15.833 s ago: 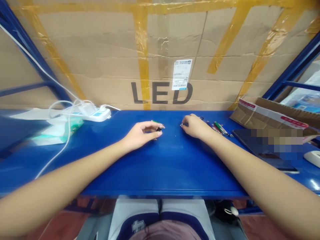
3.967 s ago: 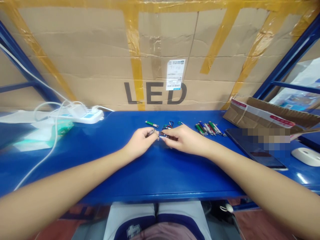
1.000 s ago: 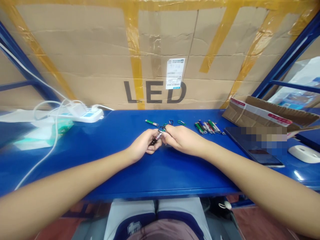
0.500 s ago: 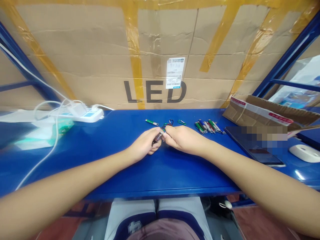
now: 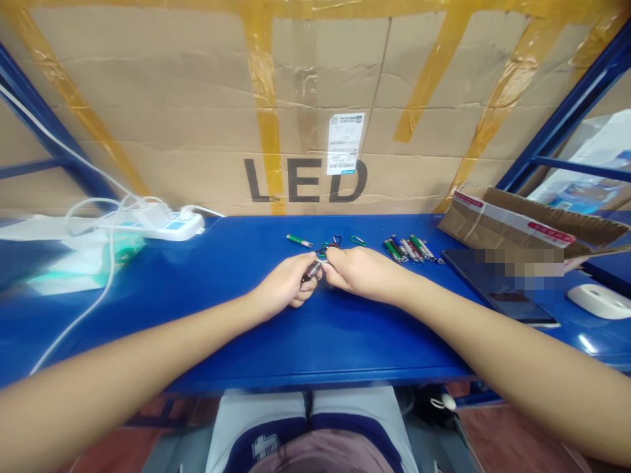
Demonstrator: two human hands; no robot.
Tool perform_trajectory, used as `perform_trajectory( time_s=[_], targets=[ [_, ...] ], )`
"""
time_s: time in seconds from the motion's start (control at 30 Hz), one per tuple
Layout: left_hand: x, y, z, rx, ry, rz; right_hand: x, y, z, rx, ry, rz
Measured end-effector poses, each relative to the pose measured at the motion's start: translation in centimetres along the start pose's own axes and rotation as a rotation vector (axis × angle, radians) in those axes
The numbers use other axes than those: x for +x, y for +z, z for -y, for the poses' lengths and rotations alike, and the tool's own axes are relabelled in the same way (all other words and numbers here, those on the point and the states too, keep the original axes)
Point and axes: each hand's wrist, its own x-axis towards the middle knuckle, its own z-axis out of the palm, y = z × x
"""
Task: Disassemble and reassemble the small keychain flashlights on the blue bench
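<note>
My left hand (image 5: 284, 288) pinches a small dark keychain flashlight (image 5: 310, 270) over the blue table (image 5: 256, 328). My right hand (image 5: 362, 274) is closed against the flashlight's far end, fingertips at its ring; what they grip is too small to name. Just behind the hands lie a green flashlight (image 5: 299, 241) and loose carabiner clips (image 5: 357, 241). A row of several coloured flashlights (image 5: 413, 249) lies to the right.
A white power strip (image 5: 162, 223) with cables sits at the back left over a green-white pack (image 5: 89, 263). A dark tablet (image 5: 497, 289), an open cardboard box (image 5: 522, 223) and a white mouse (image 5: 597, 301) are on the right. A large "LED" carton (image 5: 305, 105) closes the back.
Both hands stay together on the small flashlight; over the last second they barely shifted. Four seconds ago they were slightly further apart, each pinching a piece.
</note>
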Motion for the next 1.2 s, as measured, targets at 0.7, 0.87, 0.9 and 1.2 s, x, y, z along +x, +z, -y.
perform_trajectory(
  time_s=[0.7, 0.87, 0.9, 1.2],
  targets=[
    [0.4, -1.1, -0.5, -0.021, 0.119, -0.003, -0.1, 0.3, -1.7, 0.214, -0.059, -0.089],
    [1.1, -2.2, -0.3, 0.122, 0.196, -0.059, 0.1, 0.6, -3.0, 0.358, -0.024, -0.139],
    [1.2, -2.3, -0.2, 0.178, 0.210, -0.076, 0.2, 0.7, -3.2, 0.402, -0.025, -0.161],
    [1.2, -2.5, 0.7, 0.608, 0.431, -0.019, 0.7, 2.0, -2.3, 0.878, -0.021, -0.141]
  ],
)
